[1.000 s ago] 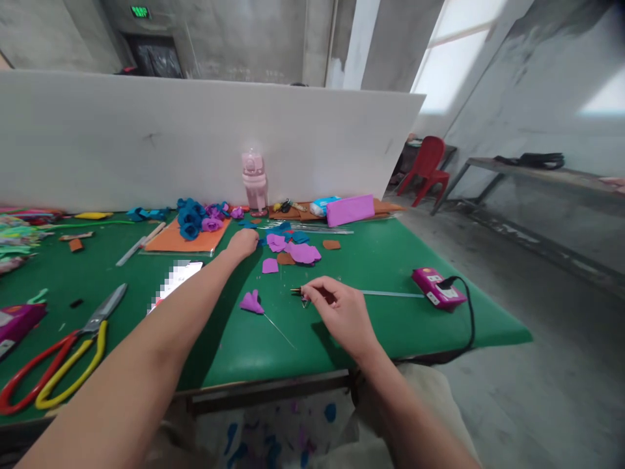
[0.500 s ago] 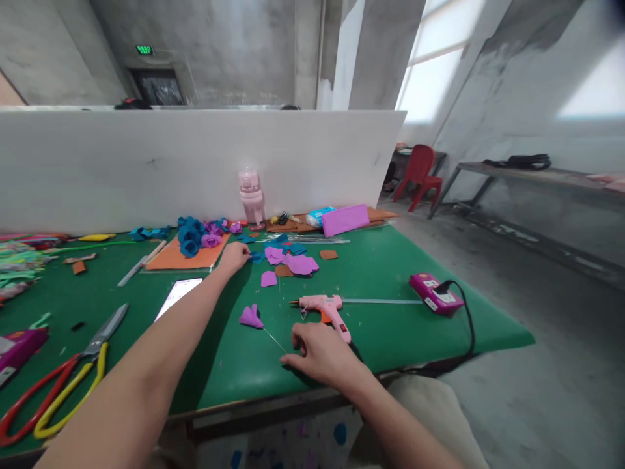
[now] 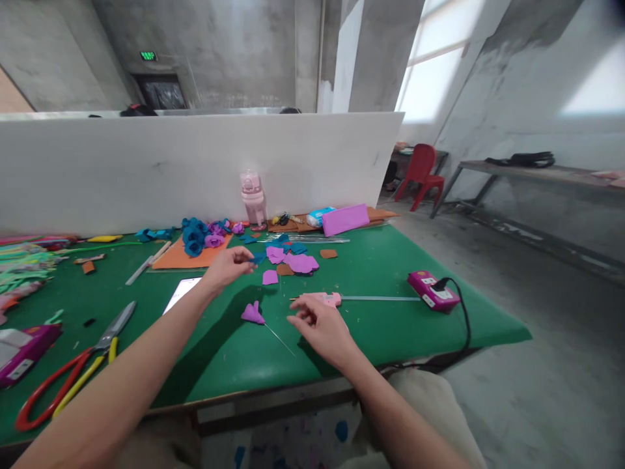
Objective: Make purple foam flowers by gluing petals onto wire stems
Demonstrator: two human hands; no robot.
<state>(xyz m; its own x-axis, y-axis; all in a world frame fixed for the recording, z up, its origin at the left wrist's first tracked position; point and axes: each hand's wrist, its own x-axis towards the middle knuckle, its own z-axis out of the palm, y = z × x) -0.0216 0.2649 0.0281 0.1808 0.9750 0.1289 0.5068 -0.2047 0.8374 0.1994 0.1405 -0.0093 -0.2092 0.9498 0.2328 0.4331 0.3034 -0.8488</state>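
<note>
- Left hand (image 3: 228, 267) has lifted off the heap of cut-outs and drawn back a little. Right hand (image 3: 319, 326) has come forward from the table's near edge to the glue gun (image 3: 325, 298).
- Head view, materials: the table (image 3: 390, 260) has a smooth green cover. A small flat blue petal (image 3: 256, 258) looks like soft foam sheet. The purple flower (image 3: 252, 314) is a folded cone of the same stuff on a thin straight wire (image 3: 280, 339). The gun is pink plastic and lies on its side with its nozzle to the left.
- Left arm is stretched out long, with the hand raised just over the table. Thumb and forefinger are pinched on the blue petal, and the other fingers are curled loosely.
- Right hand is palm down with fingers spread and slack, and it grips nothing. Its fingertips are just over the gun's handle, and I cannot tell if they touch it.
- The flower lies on the table between the two hands, apart from both.
- Counts: one gun, one wired flower, one pink bottle (image 3: 252, 198), one purple power strip (image 3: 432, 290), one phone (image 3: 181, 291), and one pair of scissors (image 3: 78, 378) with red and yellow handles.
- Purple cut-outs (image 3: 299, 263) lie heaped beyond the gun. Blue roses (image 3: 193, 238) are too bunched to count.
</note>
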